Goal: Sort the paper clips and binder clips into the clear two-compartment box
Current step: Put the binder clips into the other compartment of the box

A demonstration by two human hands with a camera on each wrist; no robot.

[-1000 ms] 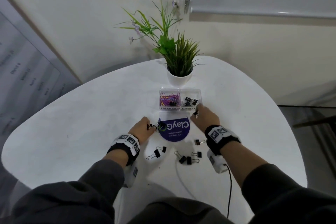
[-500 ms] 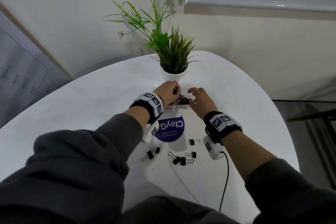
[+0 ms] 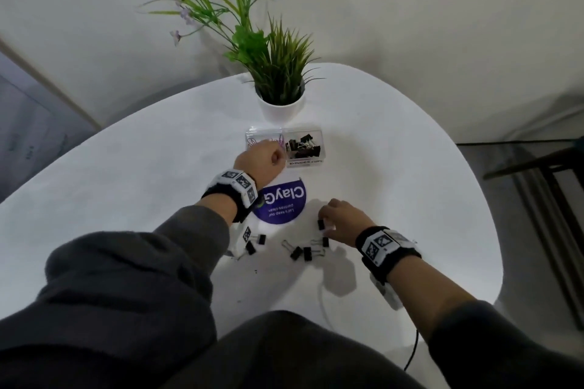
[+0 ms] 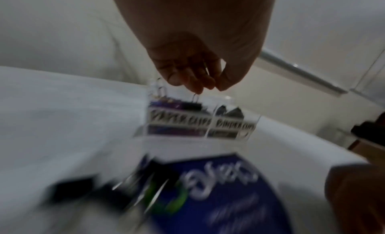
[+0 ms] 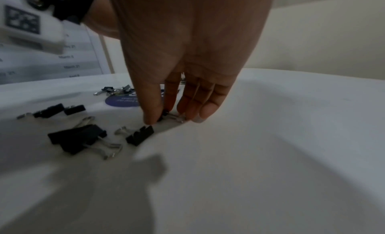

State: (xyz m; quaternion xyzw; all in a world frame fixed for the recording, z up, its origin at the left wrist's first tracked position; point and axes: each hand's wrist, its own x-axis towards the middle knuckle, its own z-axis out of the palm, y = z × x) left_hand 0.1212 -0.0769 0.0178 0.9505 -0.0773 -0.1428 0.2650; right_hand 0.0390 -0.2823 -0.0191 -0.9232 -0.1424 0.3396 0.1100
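The clear two-compartment box (image 3: 305, 164) stands in front of the plant pot, with coloured paper clips (image 3: 252, 142) on its left side and black binder clips (image 3: 303, 148) on its right. My left hand (image 3: 278, 156) hovers over the front of the paper-clip side. In the left wrist view its curled fingers (image 4: 198, 86) pinch the wire handle of a black binder clip (image 4: 191, 105). My right hand (image 3: 322, 224) is down on the table, thumb and forefinger pinching a small black binder clip (image 5: 164, 114). Several loose binder clips (image 3: 305, 253) lie beside it.
A potted plant (image 3: 281, 104) stands just behind the box. A round purple sticker (image 3: 281, 202) lies between box and loose clips. More binder clips (image 3: 252, 243) lie under my left forearm. A white cable (image 3: 322, 300) runs to the near table edge.
My left hand went from the table by the sticker up to the box. My right hand came back from the box to the loose clips and pinched one.
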